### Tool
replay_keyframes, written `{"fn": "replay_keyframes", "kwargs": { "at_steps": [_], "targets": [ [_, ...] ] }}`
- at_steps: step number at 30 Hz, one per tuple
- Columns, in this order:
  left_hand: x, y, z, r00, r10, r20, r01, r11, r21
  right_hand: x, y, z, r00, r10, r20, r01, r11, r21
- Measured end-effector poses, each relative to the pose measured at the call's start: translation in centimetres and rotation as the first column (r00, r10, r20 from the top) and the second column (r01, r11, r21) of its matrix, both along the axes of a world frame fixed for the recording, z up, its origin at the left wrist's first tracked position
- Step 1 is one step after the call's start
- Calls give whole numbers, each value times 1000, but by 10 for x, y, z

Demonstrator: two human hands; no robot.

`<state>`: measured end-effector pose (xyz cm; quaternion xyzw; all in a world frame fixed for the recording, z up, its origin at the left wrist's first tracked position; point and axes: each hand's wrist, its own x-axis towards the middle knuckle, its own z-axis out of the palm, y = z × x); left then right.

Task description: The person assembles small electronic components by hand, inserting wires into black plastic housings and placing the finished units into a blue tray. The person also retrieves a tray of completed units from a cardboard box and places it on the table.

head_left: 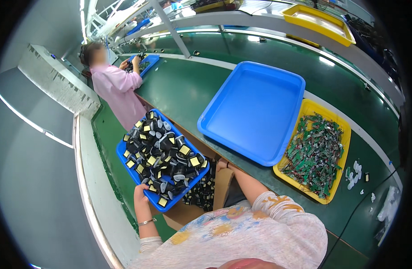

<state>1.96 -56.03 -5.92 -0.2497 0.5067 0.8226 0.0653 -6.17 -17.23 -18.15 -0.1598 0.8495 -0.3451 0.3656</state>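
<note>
I hold a blue tray point(132, 171) heaped with several black parts with yellow labels point(163, 152) in the air beside the bench. My left hand point(141, 196) grips its near edge. My right hand point(222, 165) is at the tray's right corner, mostly hidden behind it. Under the tray stands an open cardboard box point(221, 188) with more of the same black parts point(201, 193) inside.
An empty blue tray point(255, 107) lies on the green bench, with a yellow tray point(344, 134) of green circuit boards to its right. Small white pieces point(354, 175) lie beyond it. Another person in pink point(118, 92) works at a blue tray farther along. A yellow tray point(320, 22) sits on the upper shelf.
</note>
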Motion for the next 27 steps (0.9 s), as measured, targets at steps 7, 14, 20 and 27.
{"fn": "replay_keyframes", "kwargs": {
  "at_steps": [7,14,20,27],
  "targets": [
    [-78,91,34,958,-276,-83,278,961,12,9,2,-15,999,34,-35,-35,999,-14],
    [-183,204,47,812,-566,142,580,810,-89,17,-10,-29,996,45,-82,-49,998,-49],
    [-258,292,61,706,-696,135,703,662,-259,18,-19,-32,990,37,-138,-50,994,-94],
    [-313,342,110,571,-816,89,540,291,-790,11,-26,-33,984,18,-179,-41,992,-123]
  ]
}}
